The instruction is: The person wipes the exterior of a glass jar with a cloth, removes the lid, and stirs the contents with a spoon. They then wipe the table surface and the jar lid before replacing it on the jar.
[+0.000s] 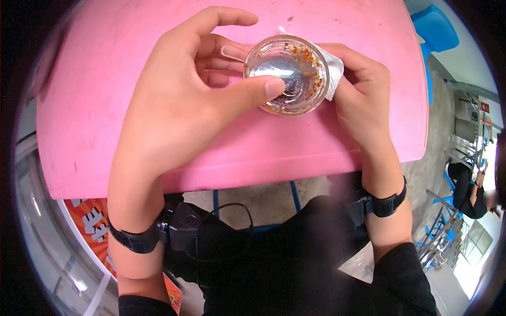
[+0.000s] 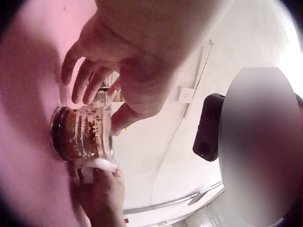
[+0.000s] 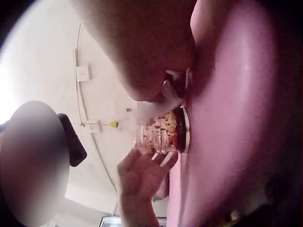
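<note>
A clear glass jar (image 1: 289,79) stands on the pink table, with reddish-brown flecks like chili bits stuck inside its wall. My left hand (image 1: 179,89) holds it from the left: the thumb lies across the rim and other fingers curve along the far left side, while the index finger is raised away. A clear, round-ended piece (image 1: 232,52) sticks out by the jar's left side near those fingers. My right hand (image 1: 366,89) pinches a crumpled white tissue (image 1: 333,66) against the jar's right side. Both wrist views show this tissue (image 2: 102,164) pressed at the glass.
The pink table (image 1: 237,152) has its near edge just before my lap. A blue stool (image 1: 436,26) stands beyond the right corner. Farther right, another person (image 1: 469,192) sits near blue-and-metal furniture. A red printed panel (image 1: 87,224) shows below the table's left corner.
</note>
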The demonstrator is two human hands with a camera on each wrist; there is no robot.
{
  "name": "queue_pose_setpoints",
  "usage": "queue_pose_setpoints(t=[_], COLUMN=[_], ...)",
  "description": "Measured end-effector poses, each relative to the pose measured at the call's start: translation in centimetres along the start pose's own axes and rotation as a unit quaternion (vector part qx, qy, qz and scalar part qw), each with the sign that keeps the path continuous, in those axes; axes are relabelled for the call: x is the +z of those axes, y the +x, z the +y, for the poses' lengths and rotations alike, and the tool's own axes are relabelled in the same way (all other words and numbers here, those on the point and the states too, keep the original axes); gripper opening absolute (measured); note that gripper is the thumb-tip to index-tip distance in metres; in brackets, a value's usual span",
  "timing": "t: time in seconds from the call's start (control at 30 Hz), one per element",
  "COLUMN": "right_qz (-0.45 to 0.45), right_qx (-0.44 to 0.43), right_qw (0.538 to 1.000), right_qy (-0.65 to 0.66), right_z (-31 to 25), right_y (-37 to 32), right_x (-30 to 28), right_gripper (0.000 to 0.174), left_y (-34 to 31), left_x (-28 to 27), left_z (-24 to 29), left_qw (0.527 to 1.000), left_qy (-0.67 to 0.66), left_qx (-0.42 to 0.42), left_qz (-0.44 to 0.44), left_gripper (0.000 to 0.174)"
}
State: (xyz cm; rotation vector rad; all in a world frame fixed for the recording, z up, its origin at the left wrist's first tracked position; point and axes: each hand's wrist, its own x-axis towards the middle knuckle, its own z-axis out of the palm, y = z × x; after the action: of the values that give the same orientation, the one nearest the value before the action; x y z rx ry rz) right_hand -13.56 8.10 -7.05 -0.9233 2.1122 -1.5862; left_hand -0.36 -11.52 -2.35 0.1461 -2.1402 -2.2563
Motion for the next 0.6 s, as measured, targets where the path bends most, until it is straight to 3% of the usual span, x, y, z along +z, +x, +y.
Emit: queue_pose_setpoints(t=[0.13,0.2,0.23,0.3,0.43,0.5,0.6], right_qz=[-0.062,-0.083,-0.075,-0.074,-0.034,0.013,0.027], right_qx=[-0.068,-0.082,-0.058,-0.037,-0.012,-0.007,-0.006], right_qw=[0.996,0.993,0.995,0.996,0.996,1.0,0.999], right_qy=[-0.01,-0.013,-0.02,-0.026,0.083,0.026,0.016], right_z=[0.1,0.1,0.1,0.1,0.4,0.0,-0.5], right_y=[1.4,1.2,0.8,0.0,-1.3,-1.3,0.1], right_x=[-0.2,-0.5,-0.7,-0.9,-0.6,0.0,0.8], right_gripper=[0.022,0.023,0.023,0.024,0.023,0.024,0.026], left_y=[0.1,-0.5,-0.3,0.0,-0.5,0.3,0.7], left_x=[0.8,2.6,2.3,1.4,1.0,1.2,1.7], left_z=[0.6,0.7,0.3,-0.5,1.3,2.7,2.5], left_qw=[1.0,0.994,0.994,0.985,0.992,0.981,0.978], left_qy=[-0.026,-0.05,-0.051,0.113,0.031,0.002,-0.013], left_qx=[-0.012,-0.017,-0.018,-0.058,-0.022,-0.136,-0.146], left_qz=[-0.006,0.097,0.098,0.113,0.121,0.139,0.148], left_gripper=[0.064,0.063,0.063,0.059,0.063,0.056,0.062])
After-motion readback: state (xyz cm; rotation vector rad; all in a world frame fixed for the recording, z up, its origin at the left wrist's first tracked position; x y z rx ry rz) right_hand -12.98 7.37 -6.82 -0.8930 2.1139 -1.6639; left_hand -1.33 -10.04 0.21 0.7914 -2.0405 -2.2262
